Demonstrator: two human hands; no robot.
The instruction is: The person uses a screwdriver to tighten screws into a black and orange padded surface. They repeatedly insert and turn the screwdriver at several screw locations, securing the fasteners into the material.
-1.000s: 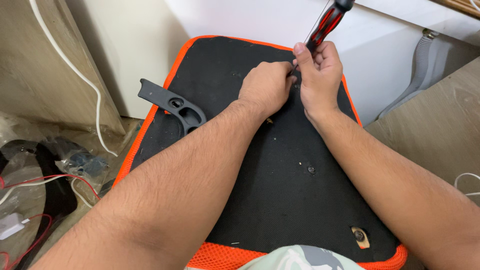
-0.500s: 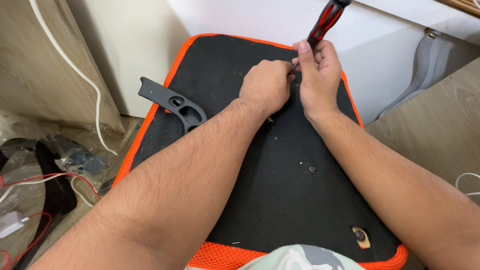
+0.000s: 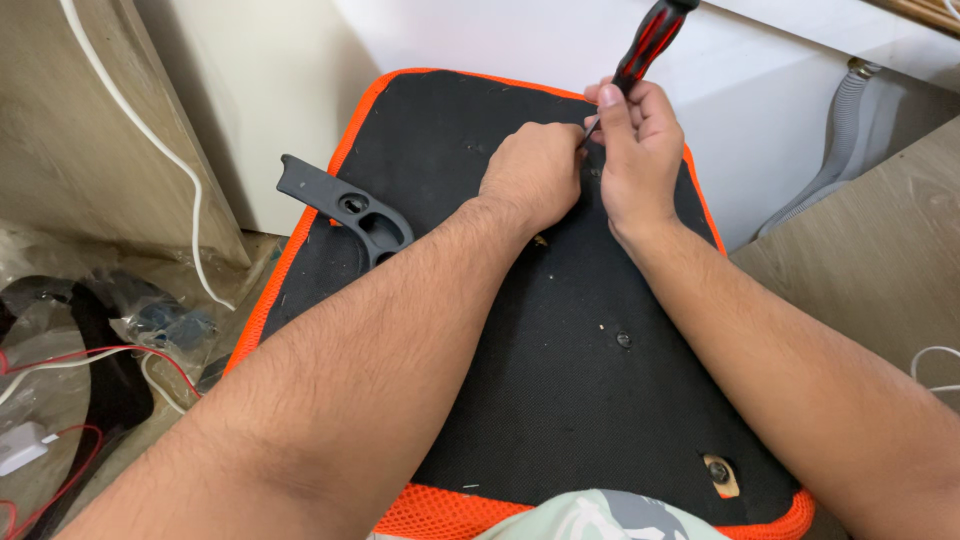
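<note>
1. A fold of pale patterned cloth (image 3: 600, 515) is seen at the very bottom edge, just before the orange mesh rim of a black-covered seat pad (image 3: 560, 400) laid flat.
2. Near the pad's closest right corner, a bolt hole with a pale surround (image 3: 718, 472) is visible; a small screw head (image 3: 623, 339) is set further up the black cover.
3. At the left, red and white wires (image 3: 60, 360) and crumpled clear plastic (image 3: 150, 320) are spread over the floor, with a white cable (image 3: 150, 150) hung down a wooden panel.
4. A black plastic bracket (image 3: 345, 208) is laid across the pad's left edge, well apart from both hands.
5. The left hand (image 3: 530, 175) is pressed knuckles-up on the cover at the pad's far part, its fingertips pinched beside the screwdriver's metal shaft; what they pinch is hidden.
6. The right hand (image 3: 635, 150) is closed around the lower handle of a red-and-black screwdriver (image 3: 652, 40), held tilted, handle upward to the right, tip down at the cover between the two hands.
7. Beyond the pad, a white wall and a grey ribbed hose (image 3: 850, 110) are seen at the right.
</note>
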